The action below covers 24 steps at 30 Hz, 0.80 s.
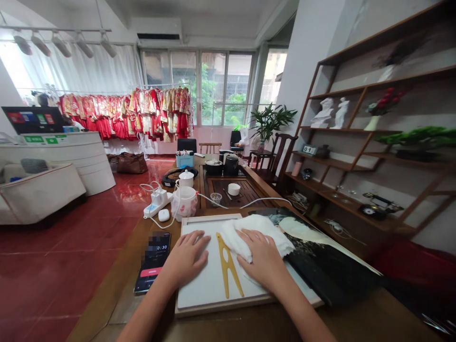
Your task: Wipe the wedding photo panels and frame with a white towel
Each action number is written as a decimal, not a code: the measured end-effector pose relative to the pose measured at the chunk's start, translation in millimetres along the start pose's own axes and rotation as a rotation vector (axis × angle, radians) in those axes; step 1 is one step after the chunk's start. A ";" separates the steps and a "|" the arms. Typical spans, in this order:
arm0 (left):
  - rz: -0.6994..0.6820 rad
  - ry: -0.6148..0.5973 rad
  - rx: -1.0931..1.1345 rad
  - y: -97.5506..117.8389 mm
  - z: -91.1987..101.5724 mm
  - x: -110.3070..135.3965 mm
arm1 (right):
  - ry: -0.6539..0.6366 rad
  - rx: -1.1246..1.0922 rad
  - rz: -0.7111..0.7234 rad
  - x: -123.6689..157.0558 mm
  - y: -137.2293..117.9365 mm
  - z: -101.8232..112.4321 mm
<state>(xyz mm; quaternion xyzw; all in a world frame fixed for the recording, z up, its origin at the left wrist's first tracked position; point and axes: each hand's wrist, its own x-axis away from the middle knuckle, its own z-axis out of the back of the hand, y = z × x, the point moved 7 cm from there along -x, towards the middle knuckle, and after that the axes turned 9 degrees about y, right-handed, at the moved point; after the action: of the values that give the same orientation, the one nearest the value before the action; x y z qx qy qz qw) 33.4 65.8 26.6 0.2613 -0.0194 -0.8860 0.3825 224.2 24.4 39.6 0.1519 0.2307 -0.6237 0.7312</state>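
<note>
My left hand (187,256) lies flat on a white board (201,289) set in a wooden frame, its fingers spread and holding nothing. My right hand (261,259) rests palm down on a crumpled white cloth (249,235) without gripping it. Between my hands, a yellow A-shaped tool (226,266) lies on the board, touching neither hand. Left of the board, a smartphone (153,261) shows a timer reading 0:30. A large picture of a pale bird on a dark ground (320,251) lies partly under the board at the right.
Beyond the board stand a white power strip (157,202), a white earbud case (164,215), a floral glass teapot (184,202) and a wooden tea tray (231,190). Wooden shelves with ornaments (356,142) stand right. The table's left edge drops to a red floor.
</note>
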 end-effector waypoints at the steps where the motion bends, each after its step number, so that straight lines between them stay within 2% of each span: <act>1: -0.001 0.001 0.000 0.2 0.0 0.1 | 0.002 -0.008 0.007 9.0 -1.2 3.5; 5: -0.003 0.007 0.005 1.1 1.3 0.2 | 0.019 -0.026 0.038 42.7 -4.9 18.2; 8: -0.003 0.006 0.008 1.1 1.9 0.1 | 0.015 -0.030 0.047 51.3 -5.2 24.4; 11: -0.009 0.002 0.006 0.5 1.1 0.4 | -0.007 -0.023 0.030 39.6 -1.7 21.2; 18: -0.016 0.007 -0.002 -0.3 -0.1 0.3 | 0.012 -0.003 -0.004 -10.2 4.2 0.7; 21: -0.015 0.008 -0.004 0.1 -0.1 0.0 | 0.002 -0.028 0.016 -13.7 -8.0 0.2; 24: -0.017 0.013 -0.003 0.3 -0.6 -0.2 | -0.032 -0.097 0.089 -5.5 -30.0 5.8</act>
<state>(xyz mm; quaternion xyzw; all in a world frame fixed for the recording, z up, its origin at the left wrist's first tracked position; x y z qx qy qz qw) 34.0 65.8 26.2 0.2669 -0.0132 -0.8875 0.3754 195.0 20.8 49.4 0.1163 0.2421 -0.5811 0.7683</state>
